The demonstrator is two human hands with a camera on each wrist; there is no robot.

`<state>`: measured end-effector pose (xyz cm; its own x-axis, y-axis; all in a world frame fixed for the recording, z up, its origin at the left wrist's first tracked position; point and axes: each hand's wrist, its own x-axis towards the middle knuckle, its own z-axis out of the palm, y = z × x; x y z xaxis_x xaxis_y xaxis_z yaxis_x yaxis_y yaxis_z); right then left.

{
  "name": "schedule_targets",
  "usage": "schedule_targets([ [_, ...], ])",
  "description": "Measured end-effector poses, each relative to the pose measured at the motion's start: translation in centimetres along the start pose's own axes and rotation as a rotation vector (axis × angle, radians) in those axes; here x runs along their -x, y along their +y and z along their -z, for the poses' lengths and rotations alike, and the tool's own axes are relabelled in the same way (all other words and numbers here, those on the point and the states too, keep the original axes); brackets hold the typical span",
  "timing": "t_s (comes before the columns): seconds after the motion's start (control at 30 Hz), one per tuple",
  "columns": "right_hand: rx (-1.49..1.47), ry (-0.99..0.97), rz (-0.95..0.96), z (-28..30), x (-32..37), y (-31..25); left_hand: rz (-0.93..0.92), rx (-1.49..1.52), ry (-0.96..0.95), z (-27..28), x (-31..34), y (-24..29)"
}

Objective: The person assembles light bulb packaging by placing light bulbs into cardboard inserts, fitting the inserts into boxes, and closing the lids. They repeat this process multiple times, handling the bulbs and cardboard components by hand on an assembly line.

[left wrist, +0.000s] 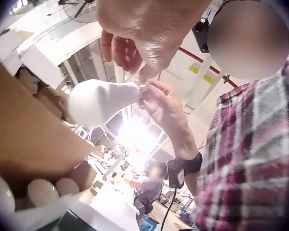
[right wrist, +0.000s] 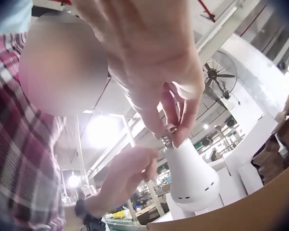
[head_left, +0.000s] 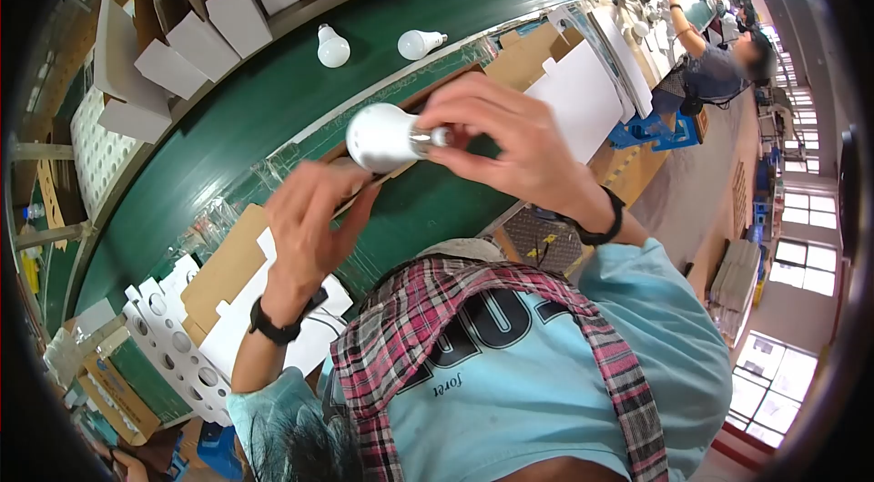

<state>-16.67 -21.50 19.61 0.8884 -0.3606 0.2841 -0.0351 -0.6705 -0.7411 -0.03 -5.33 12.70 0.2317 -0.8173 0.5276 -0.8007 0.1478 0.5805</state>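
A white light bulb (head_left: 382, 138) lies sideways in the head view, held up over an open cardboard box. My right hand (head_left: 510, 138) pinches it by its metal base between thumb and fingertips. In the right wrist view the bulb (right wrist: 191, 175) hangs with its rounded end down, small dark slots round its side. My left hand (head_left: 309, 218) is just left of the bulb and below it, its fingers loosely bent and nothing seen between them. From the left wrist, this hand (left wrist: 139, 31) shows close by the bulb's narrow end (left wrist: 127, 94).
Two more bulbs, one (head_left: 334, 47) upright-looking and one (head_left: 421, 44) sideways, lie on the green bench (head_left: 264, 86). Inside the cardboard box (left wrist: 38, 130) several white rounded tops show. White cartons (head_left: 187, 45) line the far side. Another person (head_left: 719, 72) works farther along.
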Motion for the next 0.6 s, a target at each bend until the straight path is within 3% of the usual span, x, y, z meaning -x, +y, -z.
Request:
schedule_targets([
  [0.07,-0.031,0.006,-0.032,1.6,0.6,-0.4,0.037,0.096,-0.136,-0.4,3.8,-1.3],
  [0.17,-0.047,-0.095,-0.073,1.9,1.1,0.6,0.081,-0.012,-0.262,-3.5,6.2,-3.4],
  [0.2,-0.039,-0.133,-0.077,1.0,1.1,1.5,0.222,-0.04,-0.423,-4.4,7.5,-4.3],
  [0.3,0.049,-0.236,0.017,-2.5,1.3,4.8,0.097,-0.172,-0.475,-6.1,10.1,-7.5],
  [0.6,0.292,-0.476,0.217,-9.9,0.3,11.3,0.246,-0.092,-0.389,-5.9,11.0,-6.5],
])
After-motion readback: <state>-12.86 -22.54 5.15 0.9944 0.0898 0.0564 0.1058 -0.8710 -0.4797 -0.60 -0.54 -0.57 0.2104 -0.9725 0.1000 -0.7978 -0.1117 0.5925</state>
